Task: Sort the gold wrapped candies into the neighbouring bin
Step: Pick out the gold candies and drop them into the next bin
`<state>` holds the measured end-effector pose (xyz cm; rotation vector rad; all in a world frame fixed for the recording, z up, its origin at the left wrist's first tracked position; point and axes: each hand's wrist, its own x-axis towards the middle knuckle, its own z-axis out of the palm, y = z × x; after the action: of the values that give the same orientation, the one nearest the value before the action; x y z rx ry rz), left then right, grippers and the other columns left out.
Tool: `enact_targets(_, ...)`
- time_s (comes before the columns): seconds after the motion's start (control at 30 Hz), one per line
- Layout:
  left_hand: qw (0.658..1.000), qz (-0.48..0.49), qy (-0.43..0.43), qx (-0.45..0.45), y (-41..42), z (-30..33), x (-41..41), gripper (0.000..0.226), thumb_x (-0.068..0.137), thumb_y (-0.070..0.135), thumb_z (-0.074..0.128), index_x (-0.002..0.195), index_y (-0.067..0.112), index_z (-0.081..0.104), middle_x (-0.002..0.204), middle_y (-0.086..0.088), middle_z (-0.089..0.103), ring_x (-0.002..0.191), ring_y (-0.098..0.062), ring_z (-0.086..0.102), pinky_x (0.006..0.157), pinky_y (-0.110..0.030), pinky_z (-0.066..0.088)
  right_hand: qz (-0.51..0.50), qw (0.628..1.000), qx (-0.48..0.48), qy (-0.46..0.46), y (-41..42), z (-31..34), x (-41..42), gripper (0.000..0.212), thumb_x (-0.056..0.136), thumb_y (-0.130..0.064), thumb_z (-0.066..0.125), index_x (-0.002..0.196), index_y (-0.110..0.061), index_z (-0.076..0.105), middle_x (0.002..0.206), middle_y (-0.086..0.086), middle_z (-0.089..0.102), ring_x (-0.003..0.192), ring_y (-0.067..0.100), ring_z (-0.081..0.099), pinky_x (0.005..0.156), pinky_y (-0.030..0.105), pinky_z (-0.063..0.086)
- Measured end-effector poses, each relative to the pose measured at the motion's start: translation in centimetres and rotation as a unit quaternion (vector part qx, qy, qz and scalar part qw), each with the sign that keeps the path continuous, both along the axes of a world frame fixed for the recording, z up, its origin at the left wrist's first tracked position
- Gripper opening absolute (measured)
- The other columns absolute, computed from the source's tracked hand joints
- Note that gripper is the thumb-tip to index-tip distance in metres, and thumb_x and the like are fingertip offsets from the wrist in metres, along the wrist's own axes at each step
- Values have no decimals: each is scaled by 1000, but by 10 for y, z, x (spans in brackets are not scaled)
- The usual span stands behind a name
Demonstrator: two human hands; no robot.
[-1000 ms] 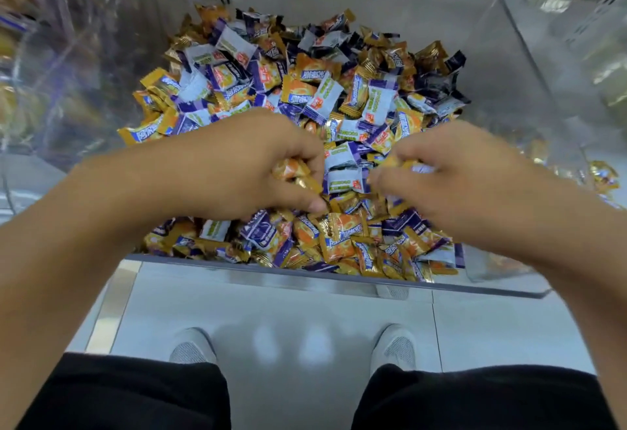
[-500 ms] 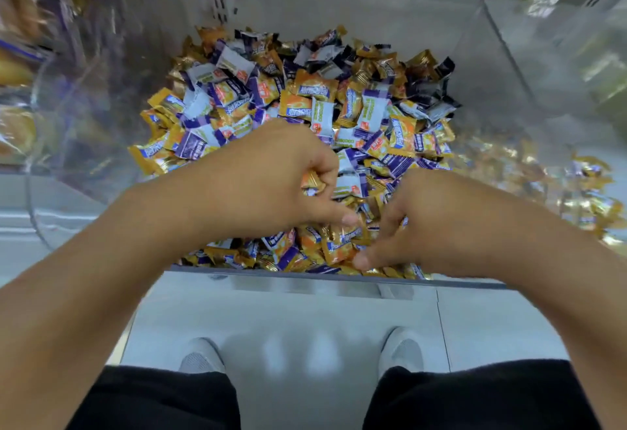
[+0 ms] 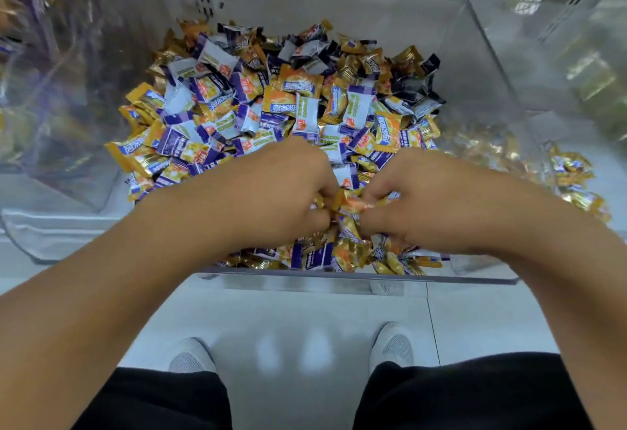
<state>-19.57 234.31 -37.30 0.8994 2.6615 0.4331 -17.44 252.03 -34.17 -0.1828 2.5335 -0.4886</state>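
Both hands in the candy bin (image 3: 475, 66)
We're gripping gold candies (image 3: 351, 205) with left hand (image 3: 271, 192) and right hand (image 3: 431, 199), fingers curled, near the front edge.

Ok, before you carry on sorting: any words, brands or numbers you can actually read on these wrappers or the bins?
Orange candy wrappers: blue lettering, too blurred to read.
White and purple wrappers: green print and a red-orange mark, too blurred to read.
Clear bin: no label visible.
Gold candies in the neighbouring bin: print blurred, unreadable.
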Motion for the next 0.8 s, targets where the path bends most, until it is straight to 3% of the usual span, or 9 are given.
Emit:
enact_targets(0.1, 994, 37, -57, 89, -14, 6, -6, 15, 91, 34, 66, 78, 32, 73, 58, 20, 62, 57, 2, 57, 52, -8, 36, -63, 994, -84, 16, 6, 7, 1, 25, 90, -26, 67, 75, -8, 72, 62, 9, 67, 42, 9, 46, 43, 22, 38)
enact_targets(0.17, 982, 71, -114, 134, -22, 10, -8, 18, 92, 39, 62, 77, 33, 70, 53, 11, 60, 42, -4, 49, 46, -14, 41, -118, 978, -169, -9, 4, 10, 2, 27, 91, -21, 66, 66, -11, 70, 58, 4, 67, 42, 9, 46, 40, 21, 35)
enact_targets(0.23, 980, 80, -122, 137, -28, 9, -9, 20, 89, 48, 59, 80, 34, 70, 60, 1, 63, 45, -9, 50, 50, -28, 48, -163, 948, -269, -44, 2, 14, 2, 26, 91, -15, 63, 66, -13, 67, 63, 6, 68, 48, 14, 47, 37, 21, 33)
enact_targets(0.3, 985, 65, -114, 114, -29, 7, -8, 20, 84, 55, 62, 85, 38, 71, 73, 2, 68, 61, -10, 61, 64, -35, 54, -202, 911, -353, -59, 0, 18, 2, 17, 90, -12, 60, 75, -8, 67, 72, 12, 69, 51, 16, 49, 36, 22, 33)
enact_targets(0.4, 989, 53, -115, 77, -18, 7, -1, 32, 72, 63, 70, 93, 39, 70, 67, 6, 61, 61, -3, 58, 55, -18, 40, -251, 875, -411, -51, 2, 19, 1, 12, 89, -10, 56, 85, -4, 65, 78, 14, 70, 54, 18, 50, 37, 24, 35)
enact_targets(0.47, 992, 48, -102, 50, -9, 8, 1, 41, 67, 68, 72, 97, 39, 68, 67, 6, 59, 61, 0, 56, 52, -20, 34, -273, 864, -419, -50, 2, 18, 3, 12, 88, -9, 54, 84, -5, 65, 77, 14, 69, 55, 18, 49, 38, 23, 36)
enact_targets(0.6, 994, 68, -71, 40, -2, 10, 3, 44, 65, 64, 79, 100, 39, 67, 71, 6, 59, 66, -6, 57, 60, -27, 44, -318, 821, -471, -56, 0, 14, 6, 17, 87, -5, 50, 84, -4, 66, 79, 13, 70, 55, 17, 51, 39, 22, 38)
enact_targets(0.7, 997, 42, 35, -47, 12, 9, 6, 36, 74, 56, 78, 99, 36, 60, 74, 12, 46, 75, -13, 54, 60, -29, 37, -353, 754, -547, -88, -3, 14, 7, 26, 85, 1, 45, 87, -5, 70, 86, 13, 73, 58, 15, 58, 43, 20, 46)
enact_targets(0.8, 991, 28, 73, -113, 22, 9, 8, 27, 82, 46, 75, 93, 27, 60, 78, 7, 43, 76, -20, 50, 63, -30, 37, -374, 679, -616, -140, -3, 17, 6, 32, 69, 0, 45, 85, -5, 73, 90, 15, 72, 62, 18, 61, 45, 22, 50)
